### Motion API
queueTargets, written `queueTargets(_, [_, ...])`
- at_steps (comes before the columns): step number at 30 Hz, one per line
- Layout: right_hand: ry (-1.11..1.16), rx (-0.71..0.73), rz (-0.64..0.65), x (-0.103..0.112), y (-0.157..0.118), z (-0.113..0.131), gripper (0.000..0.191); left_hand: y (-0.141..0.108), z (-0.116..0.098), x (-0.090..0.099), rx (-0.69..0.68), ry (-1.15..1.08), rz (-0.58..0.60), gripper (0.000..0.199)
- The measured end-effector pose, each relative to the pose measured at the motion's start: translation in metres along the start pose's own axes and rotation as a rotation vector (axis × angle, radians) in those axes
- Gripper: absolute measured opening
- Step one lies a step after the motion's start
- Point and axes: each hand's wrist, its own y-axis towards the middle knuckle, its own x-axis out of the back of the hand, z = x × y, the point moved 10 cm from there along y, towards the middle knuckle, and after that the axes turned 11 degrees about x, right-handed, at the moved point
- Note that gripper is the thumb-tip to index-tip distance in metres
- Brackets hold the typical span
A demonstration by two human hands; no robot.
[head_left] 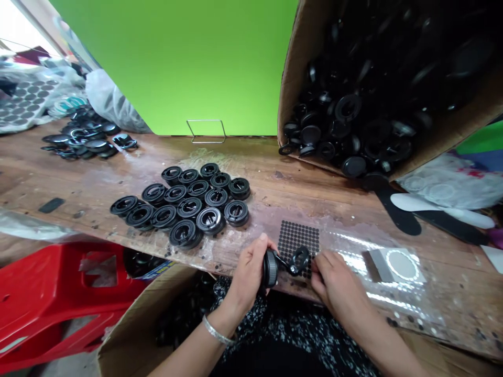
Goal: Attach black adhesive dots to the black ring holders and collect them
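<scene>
My left hand (251, 267) grips a black round part with a ribbed rim (270, 268), tilted on its side at the table's front edge. From it a short jointed arm with a black ring (299, 258) reaches to the right, over a sheet of small black dots (298, 235) that lies on the table. My right hand (334, 275) is at the sheet's right edge, its fingers curled and pinched together. Whatever may be between those fingertips is hidden. Left of the sheet, several black round parts (190, 208) stand in stacked rows.
A tilted cardboard box (288, 73) full of black parts stands at the back right, beside a green panel (176, 63). A grey-white block (395, 265) lies on clear plastic at the right. More black pieces (84, 139) are heaped at the left. A red stool (35, 283) stands below.
</scene>
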Motion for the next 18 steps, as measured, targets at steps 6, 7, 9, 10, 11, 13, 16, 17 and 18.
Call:
queueTargets(6, [0.116,0.032,-0.392,0.051,-0.008,0.027,0.011,-0.008,-0.011,0.011,-0.151,0.098,-0.118,0.048])
queueTargets(7, [0.110,0.052,-0.455,0.062,-0.008,0.037,0.010,-0.011,-0.014,0.011,-0.181,0.136,-0.132,0.047])
queueTargets(9, [0.055,0.094,-0.543,0.078,-0.005,0.055,0.012,-0.015,-0.020,0.008,-0.249,0.217,-0.151,0.045])
queueTargets(10, [0.023,0.102,-0.567,0.082,-0.003,0.063,0.013,-0.018,-0.024,0.006,-0.286,0.255,-0.155,0.044])
queueTargets(11, [-0.003,0.102,-0.576,0.084,0.000,0.068,0.013,-0.020,-0.027,0.004,-0.320,0.288,-0.152,0.043])
queueTargets(13, [-0.036,0.083,-0.564,0.081,0.006,0.072,0.012,-0.024,-0.030,-0.001,-0.364,0.333,-0.136,0.042])
queueTargets(16, [-0.027,0.061,-0.502,0.071,0.011,0.071,0.011,-0.028,-0.028,-0.004,-0.368,0.340,-0.116,0.041])
queueTargets(17, [-0.013,0.058,-0.485,0.069,0.011,0.069,0.011,-0.029,-0.026,-0.003,-0.364,0.332,-0.119,0.041])
queueTargets(18, [0.001,0.057,-0.473,0.067,0.010,0.068,0.011,-0.029,-0.025,-0.003,-0.356,0.320,-0.124,0.041])
